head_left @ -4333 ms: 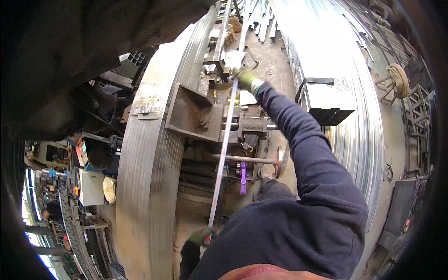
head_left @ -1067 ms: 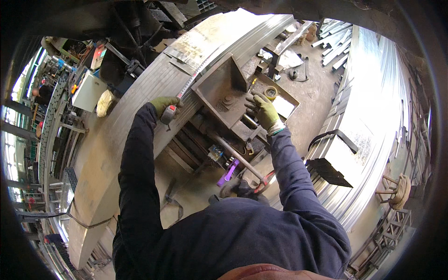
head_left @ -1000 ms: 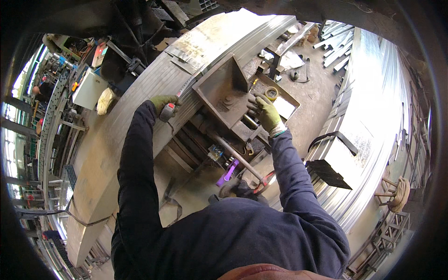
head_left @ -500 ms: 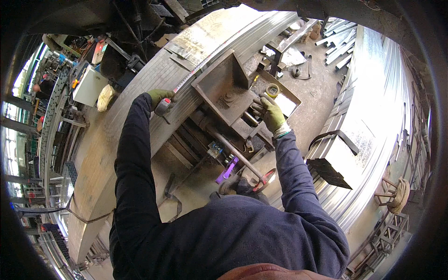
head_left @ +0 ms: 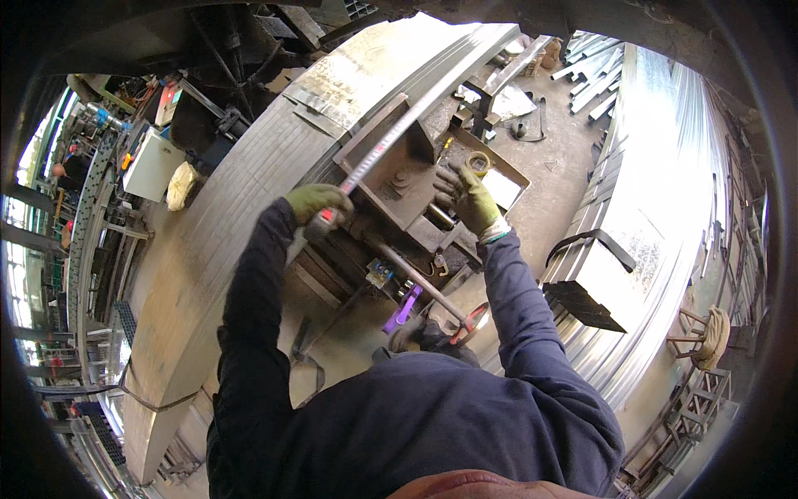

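My left hand (head_left: 318,202), in a green work glove, is closed around a tape measure (head_left: 322,224) with red and dark parts on its case. Its pale blade (head_left: 366,169) runs out away from me to the upper right, passing over the rusty angled steel plates (head_left: 396,170) of a machine. My right hand (head_left: 472,200), gloved too, hovers over that machine's right side with fingers bent and apart, nothing visible in them. Just beyond it, a yellow ring-shaped roll (head_left: 478,161) sits in a metal tray (head_left: 517,185).
Long stacked metal bars (head_left: 249,158) stretch diagonally on the left. Shiny metal profiles (head_left: 657,191) lie bundled on the right, with a dark strap (head_left: 600,241) around them. A steel lever bar (head_left: 420,281) and a purple strap (head_left: 403,309) are close in front of me.
My left hand has moved right and slightly nearer with the tape measure. The blade has come off the stacked bars and now crosses above the machine. My right hand shifted slightly left.
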The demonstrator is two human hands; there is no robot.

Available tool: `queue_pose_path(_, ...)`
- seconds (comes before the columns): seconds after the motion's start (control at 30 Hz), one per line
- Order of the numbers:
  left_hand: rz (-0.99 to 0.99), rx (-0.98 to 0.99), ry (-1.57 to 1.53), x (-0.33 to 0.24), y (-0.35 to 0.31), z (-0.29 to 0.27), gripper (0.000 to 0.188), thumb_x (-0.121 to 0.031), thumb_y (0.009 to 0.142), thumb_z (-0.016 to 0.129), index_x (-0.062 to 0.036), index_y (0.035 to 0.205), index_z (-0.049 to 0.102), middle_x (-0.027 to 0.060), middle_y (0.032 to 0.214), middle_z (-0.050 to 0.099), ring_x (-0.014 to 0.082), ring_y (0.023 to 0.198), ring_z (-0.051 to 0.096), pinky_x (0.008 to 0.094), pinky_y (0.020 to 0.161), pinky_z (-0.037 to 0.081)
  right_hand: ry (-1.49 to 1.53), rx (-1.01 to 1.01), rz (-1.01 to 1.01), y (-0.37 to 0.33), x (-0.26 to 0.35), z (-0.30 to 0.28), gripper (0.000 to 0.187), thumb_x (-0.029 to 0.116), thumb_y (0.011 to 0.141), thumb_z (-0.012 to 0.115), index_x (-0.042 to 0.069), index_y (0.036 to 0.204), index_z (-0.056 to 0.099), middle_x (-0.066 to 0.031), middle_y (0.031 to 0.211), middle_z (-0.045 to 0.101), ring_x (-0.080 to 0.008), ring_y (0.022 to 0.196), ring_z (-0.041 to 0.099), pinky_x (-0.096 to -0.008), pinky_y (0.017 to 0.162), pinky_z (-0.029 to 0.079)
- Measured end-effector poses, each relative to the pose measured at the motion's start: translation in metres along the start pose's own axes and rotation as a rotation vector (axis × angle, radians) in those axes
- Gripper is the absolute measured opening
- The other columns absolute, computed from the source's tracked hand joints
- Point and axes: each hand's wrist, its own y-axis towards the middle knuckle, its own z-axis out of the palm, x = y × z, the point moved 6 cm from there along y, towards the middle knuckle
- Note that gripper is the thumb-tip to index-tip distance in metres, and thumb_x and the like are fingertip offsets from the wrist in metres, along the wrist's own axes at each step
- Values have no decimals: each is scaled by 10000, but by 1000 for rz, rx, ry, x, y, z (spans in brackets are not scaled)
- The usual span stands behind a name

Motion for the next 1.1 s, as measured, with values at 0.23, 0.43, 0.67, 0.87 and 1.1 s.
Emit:
queue_pose_path(0.23, -59, 182, -66, 56, 17, 113, 242, -262, 988, 708, -39, 1083, 712, 50, 891, 725, 120, 749, 687, 276, 683, 571, 174, -53, -237, 19, 82, 13, 456, 411, 1038, 611, 49, 1311, 567, -152, 1233, 652, -287, 1119, 653, -407, 975, 551)
queue_pose_path(0.43, -230, 369, 213, 178, -2, 140, 330, -336, 965, 725, -45, 1119, 706, 16, 893, 689, 109, 784, 620, 285, 750, 504, 104, -151, -179, -26, 38, -64, 416, 311, 1054, 586, 66, 1390, 558, -132, 1251, 666, -277, 1130, 665, -414, 956, 555)
queue_pose_path(0.67, -544, 465, 85, 339, -61, 168, 338, -346, 946, 758, -60, 1118, 702, 11, 874, 695, 124, 724, 629, 312, 674, 531, -40, -348, 250, -142, -100, -110, 377, 305, 1033, 633, 84, 1339, 627, -56, 1099, 725, -227, 1015, 706, -402, 950, 569)
queue_pose_path(0.87, -606, 513, 194, 397, -87, 184, 374, -373, 903, 780, -83, 1133, 726, 10, 865, 697, 130, 697, 610, 313, 684, 524, 121, -457, 428, -208, -189, -90, 303, 245, 996, 703, 99, 1260, 673, -21, 983, 686, -187, 884, 689, -336, 821, 582)
queue_pose_path(1.1, -612, 584, 171, 429, -99, 188, 386, -403, 876, 794, -78, 1076, 735, 18, 864, 708, 149, 707, 621, 333, 685, 518, -114, -222, 581, -220, -238, -38, 280, 157, 977, 708, 66, 1239, 674, -47, 1054, 730, -168, 928, 701, -299, 818, 556)
